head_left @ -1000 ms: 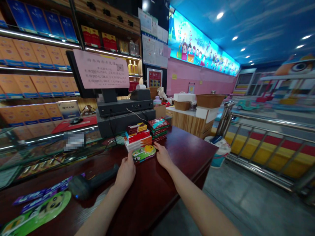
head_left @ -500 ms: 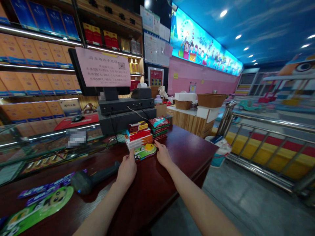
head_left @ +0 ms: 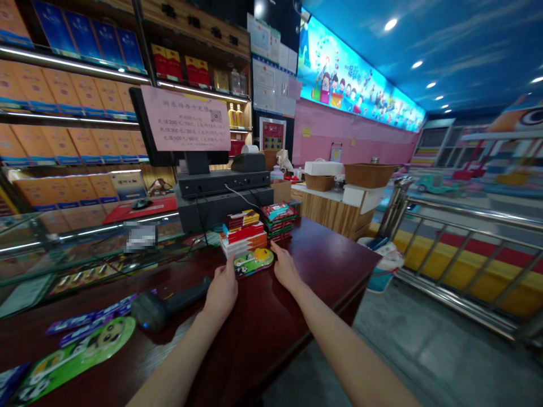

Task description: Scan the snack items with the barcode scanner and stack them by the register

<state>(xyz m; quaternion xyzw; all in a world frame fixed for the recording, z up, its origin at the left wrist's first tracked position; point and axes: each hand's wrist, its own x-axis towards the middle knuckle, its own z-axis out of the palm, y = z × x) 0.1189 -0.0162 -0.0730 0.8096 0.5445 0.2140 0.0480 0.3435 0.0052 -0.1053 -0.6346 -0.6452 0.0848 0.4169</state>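
Observation:
A green packet (head_left: 253,263) with panda pictures and a yellow figure lies on the dark red counter, in front of a stack of snack boxes. My left hand (head_left: 224,289) is closed at its left end, thumb up along the edge. At the right end, my right hand (head_left: 287,268) presses in with fingers together, its fingertips close to the wrapped packets behind. The undersides of both hands are hidden. Directly behind stand white, orange and red boxes (head_left: 244,240) topped with small yellow-brown packs, beside a pile of red and green packets (head_left: 279,219).
A black barcode scanner (head_left: 153,310) lies left of my left hand. Nearer the left edge are purple packs (head_left: 91,322) and another green panda packet (head_left: 87,353). A cash register (head_left: 224,192) stands behind the stacks. The counter (head_left: 335,254) ends at the right, near a metal railing (head_left: 466,226).
The whole view has shifted slightly, so things appear a little further right. Both hands stay at the ends of the green packet, which keeps its place before the stacks.

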